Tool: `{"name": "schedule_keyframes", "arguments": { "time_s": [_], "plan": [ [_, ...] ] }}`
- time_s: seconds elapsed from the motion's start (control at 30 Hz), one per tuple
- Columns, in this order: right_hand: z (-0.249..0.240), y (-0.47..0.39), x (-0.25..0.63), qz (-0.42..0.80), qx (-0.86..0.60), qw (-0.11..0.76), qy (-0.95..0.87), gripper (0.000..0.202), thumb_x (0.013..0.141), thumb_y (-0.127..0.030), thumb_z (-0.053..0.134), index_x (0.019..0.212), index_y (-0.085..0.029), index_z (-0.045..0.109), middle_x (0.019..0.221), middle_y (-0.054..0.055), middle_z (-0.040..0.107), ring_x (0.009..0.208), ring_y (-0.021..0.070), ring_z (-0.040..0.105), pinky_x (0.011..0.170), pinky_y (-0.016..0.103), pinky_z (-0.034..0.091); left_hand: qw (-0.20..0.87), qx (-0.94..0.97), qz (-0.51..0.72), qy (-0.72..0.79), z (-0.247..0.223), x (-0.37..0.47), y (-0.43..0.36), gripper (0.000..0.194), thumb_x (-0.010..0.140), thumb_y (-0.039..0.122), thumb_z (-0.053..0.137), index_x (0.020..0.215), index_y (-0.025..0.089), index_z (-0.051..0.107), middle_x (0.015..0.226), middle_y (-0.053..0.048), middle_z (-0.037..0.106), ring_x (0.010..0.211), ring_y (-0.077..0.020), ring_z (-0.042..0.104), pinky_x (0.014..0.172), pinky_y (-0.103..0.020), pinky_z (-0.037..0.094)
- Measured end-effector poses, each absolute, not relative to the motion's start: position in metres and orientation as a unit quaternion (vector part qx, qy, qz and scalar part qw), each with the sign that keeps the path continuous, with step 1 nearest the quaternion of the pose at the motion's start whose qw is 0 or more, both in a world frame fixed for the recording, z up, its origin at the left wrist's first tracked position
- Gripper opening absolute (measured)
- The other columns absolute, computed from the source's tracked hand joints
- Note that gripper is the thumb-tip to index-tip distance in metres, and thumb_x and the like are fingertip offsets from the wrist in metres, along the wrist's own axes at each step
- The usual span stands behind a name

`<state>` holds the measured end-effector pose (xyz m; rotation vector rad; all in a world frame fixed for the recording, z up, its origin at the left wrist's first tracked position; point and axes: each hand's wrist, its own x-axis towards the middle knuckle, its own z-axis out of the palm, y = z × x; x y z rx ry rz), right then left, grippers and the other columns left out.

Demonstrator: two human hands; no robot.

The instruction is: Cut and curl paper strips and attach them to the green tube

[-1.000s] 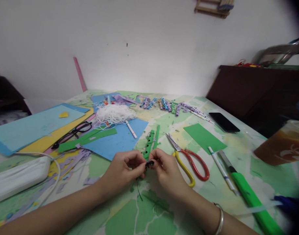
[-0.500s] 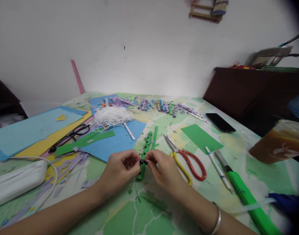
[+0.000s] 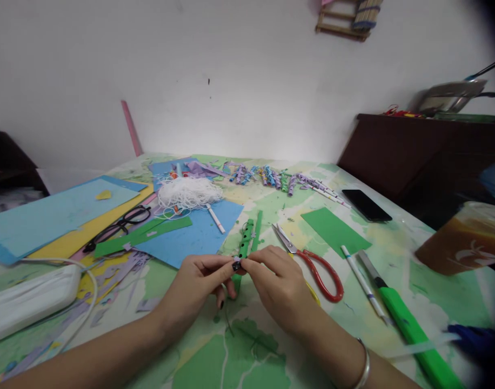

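Note:
A narrow green paper roll with black dots (image 3: pixel 244 246) lies lengthwise in front of me. My left hand (image 3: pixel 199 286) pinches it near its closer end, thumb and forefinger together, with other fingers curled beneath. From the other side my right hand (image 3: pixel 278 283) meets it, fingertips closed at the same spot. A tiny lilac scrap shows between the fingertips, partly hidden by them. Beside the roll lies a plain green paper strip (image 3: pixel 257 229). To the right, scissors (image 3: pixel 308 265) with one red and one yellow handle rest open-bladed near my right hand.
Blue paper (image 3: pixel 207 232), tangled white string (image 3: pixel 188 193) and glasses (image 3: pixel 121 224) lie left. Small coloured paper rolls (image 3: pixel 267 177) sit at the back. Rightward are a green card (image 3: pixel 334 229), marker (image 3: pixel 363 283), green-handled knife (image 3: pixel 409 324), phone (image 3: pixel 367 205) and drink cup (image 3: pixel 464 237).
My fingertips have shifted slightly up along the roll. The left hand's lower fingers now show beneath it, and the right hand has flattened over more of the yellow scissor handle.

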<state>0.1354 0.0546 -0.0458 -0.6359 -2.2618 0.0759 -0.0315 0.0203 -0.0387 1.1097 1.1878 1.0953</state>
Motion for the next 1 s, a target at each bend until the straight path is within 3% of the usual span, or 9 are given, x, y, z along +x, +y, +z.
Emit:
{"name": "schedule_keyframes", "arguments": {
  "time_s": [0.13,0.27,0.37,0.5,0.67,0.8,0.9,1.0],
  "plan": [
    [-0.043,0.063,0.142,0.031,-0.257,0.374,-0.89,0.024,0.09,-0.01,0.043,0.098,-0.019,0.063,0.089,0.008,0.067,0.079,0.018,0.055,0.069,0.032,0.041,0.544,0.459,0.48,0.513,-0.041,-0.034,0.022,0.021,0.076,0.033,0.065,0.077,0.013,0.07,0.052,-0.001,0.061,0.044,-0.0075,0.051,0.041,-0.016,0.041],
    [-0.033,0.078,0.161,-0.011,-0.488,0.244,-0.838,0.001,0.079,-0.018,0.06,0.078,-0.019,0.06,0.076,0.009,0.062,0.073,0.0226,0.056,0.058,0.031,0.036,0.525,0.453,0.508,0.511,-0.039,-0.036,0.023,0.018,0.077,0.03,0.064,0.071,0.013,0.064,0.058,-0.001,0.063,0.047,-0.008,0.055,0.04,-0.016,0.04],
    [-0.027,0.086,0.174,0.011,-0.63,0.096,-0.771,0.021,0.068,-0.03,0.071,0.077,-0.019,0.057,0.066,0.009,0.059,0.061,0.0238,0.056,0.048,0.028,0.028,0.531,0.454,0.523,0.489,-0.036,-0.035,0.023,0.017,0.078,0.03,0.063,0.072,0.014,0.06,0.059,0.001,0.06,0.049,-0.0093,0.058,0.039,-0.016,0.041],
    [-0.018,0.086,0.178,0.091,-0.637,-0.001,-0.765,0.028,0.07,-0.034,0.069,0.09,-0.019,0.055,0.073,0.01,0.061,0.066,0.0248,0.059,0.048,0.028,0.029,0.526,0.465,0.519,0.487,-0.032,-0.032,0.021,0.017,0.078,0.03,0.063,0.074,0.014,0.059,0.06,0.001,0.06,0.049,-0.0099,0.059,0.039,-0.017,0.043],
    [-0.014,0.086,0.177,0.106,-0.63,-0.023,-0.769,0.034,0.073,-0.033,0.065,0.102,-0.018,0.054,0.087,0.011,0.064,0.081,0.0271,0.061,0.055,0.028,0.033,0.502,0.478,0.535,0.483,-0.025,-0.03,0.022,0.016,0.075,0.028,0.066,0.077,0.014,0.06,0.069,-0.003,0.067,0.048,-0.0112,0.061,0.038,-0.018,0.044],
    [-0.017,0.091,0.182,0.068,-0.654,-0.018,-0.754,0.042,0.069,-0.032,0.067,0.104,-0.013,0.053,0.1,0.016,0.062,0.091,0.0306,0.061,0.059,0.029,0.034,0.499,0.499,0.515,0.487,-0.017,-0.028,0.022,0.018,0.073,0.027,0.069,0.073,0.012,0.061,0.066,-0.004,0.067,0.046,-0.0114,0.061,0.038,-0.019,0.046],
    [-0.019,0.093,0.186,0.089,-0.659,-0.012,-0.747,0.053,0.065,-0.034,0.067,0.109,-0.01,0.05,0.095,0.017,0.064,0.087,0.0324,0.063,0.056,0.029,0.034,0.512,0.499,0.511,0.477,-0.015,-0.025,0.025,0.021,0.073,0.03,0.069,0.074,0.013,0.058,0.069,-0.004,0.067,0.048,-0.0123,0.062,0.038,-0.019,0.046],
    [-0.019,0.094,0.188,0.111,-0.659,0.002,-0.744,0.049,0.062,-0.029,0.065,0.106,-0.011,0.051,0.091,0.017,0.065,0.084,0.0333,0.064,0.054,0.029,0.034,0.528,0.481,0.529,0.458,-0.016,-0.02,0.029,0.024,0.076,0.037,0.065,0.076,0.016,0.054,0.073,-0.002,0.067,0.048,-0.0121,0.062,0.037,-0.019,0.044]
  ]
}}
